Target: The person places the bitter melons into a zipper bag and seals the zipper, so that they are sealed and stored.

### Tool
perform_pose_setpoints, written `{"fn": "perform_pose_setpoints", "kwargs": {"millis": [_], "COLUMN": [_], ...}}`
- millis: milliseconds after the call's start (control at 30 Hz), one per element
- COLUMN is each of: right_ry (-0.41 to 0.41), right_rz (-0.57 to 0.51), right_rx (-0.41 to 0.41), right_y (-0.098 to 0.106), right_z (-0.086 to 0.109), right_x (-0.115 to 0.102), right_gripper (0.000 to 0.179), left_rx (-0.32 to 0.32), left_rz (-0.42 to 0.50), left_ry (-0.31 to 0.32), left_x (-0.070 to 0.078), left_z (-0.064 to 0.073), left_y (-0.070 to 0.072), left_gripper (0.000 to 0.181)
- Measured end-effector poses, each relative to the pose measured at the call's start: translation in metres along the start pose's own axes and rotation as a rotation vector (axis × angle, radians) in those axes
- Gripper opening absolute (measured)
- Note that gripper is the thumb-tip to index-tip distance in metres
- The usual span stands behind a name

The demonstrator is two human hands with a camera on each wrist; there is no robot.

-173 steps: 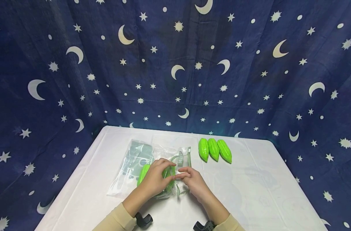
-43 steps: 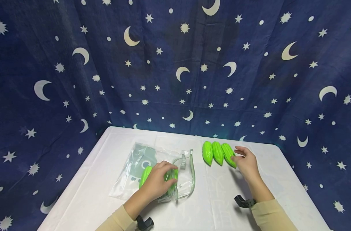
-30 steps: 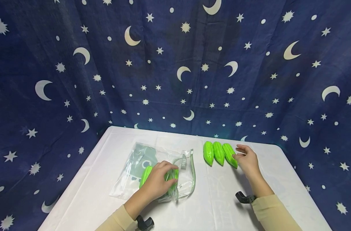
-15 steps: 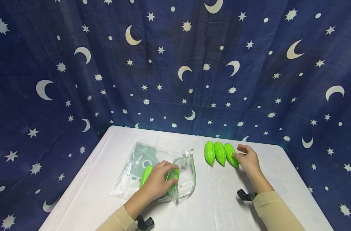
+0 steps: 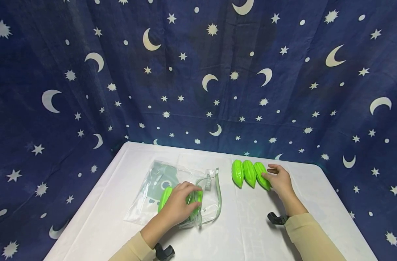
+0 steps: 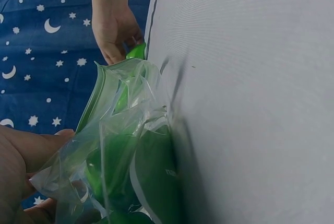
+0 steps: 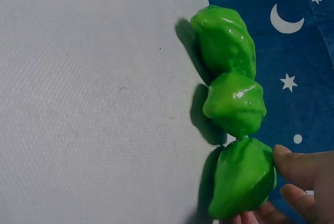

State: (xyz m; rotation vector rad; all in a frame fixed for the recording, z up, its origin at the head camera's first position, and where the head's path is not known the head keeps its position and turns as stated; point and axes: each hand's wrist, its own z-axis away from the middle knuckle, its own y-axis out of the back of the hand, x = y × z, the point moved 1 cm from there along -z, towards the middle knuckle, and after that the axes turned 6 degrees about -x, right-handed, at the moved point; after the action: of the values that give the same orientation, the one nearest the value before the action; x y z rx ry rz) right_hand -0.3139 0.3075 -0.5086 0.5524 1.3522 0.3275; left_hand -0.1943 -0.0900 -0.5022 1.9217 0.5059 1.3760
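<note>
LH (image 6: 21,169) holds clr bag (image 6: 94,132) | grn pcs (image 6: 112,169) in | RH (image 6: 116,33) beyond

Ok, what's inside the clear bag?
Bright green contents show through the clear bag on both sides of the left hand. That hand covers the middle, so I can't count pieces.

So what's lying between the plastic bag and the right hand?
From the plastic bag to the right hand, the head view shows a strip of bare tablecloth, then three green pods, the last touching the hand.
</note>
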Motion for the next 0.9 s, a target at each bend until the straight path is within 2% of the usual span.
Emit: {"fn": "perform_pose_setpoints", "kwargs": {"millis": [433, 900], "right_ry": [-0.05, -0.042], "right_rz": [-0.027, 0.067], "right_rx": [-0.077, -0.095], "right_y": [0.002, 0.003], "right_z": [0.004, 0.011], "right_x": [-0.002, -0.005], "right_gripper": [0.069, 0.068], "left_rx": [0.006, 0.003], "left_rz": [-0.006, -0.001], "left_ry": [0.003, 0.011], "left_x": [0.0, 0.001], "left_z": [0.001, 0.001], "left_y": [0.001, 0.001], "left_gripper": [0.042, 0.043]}}
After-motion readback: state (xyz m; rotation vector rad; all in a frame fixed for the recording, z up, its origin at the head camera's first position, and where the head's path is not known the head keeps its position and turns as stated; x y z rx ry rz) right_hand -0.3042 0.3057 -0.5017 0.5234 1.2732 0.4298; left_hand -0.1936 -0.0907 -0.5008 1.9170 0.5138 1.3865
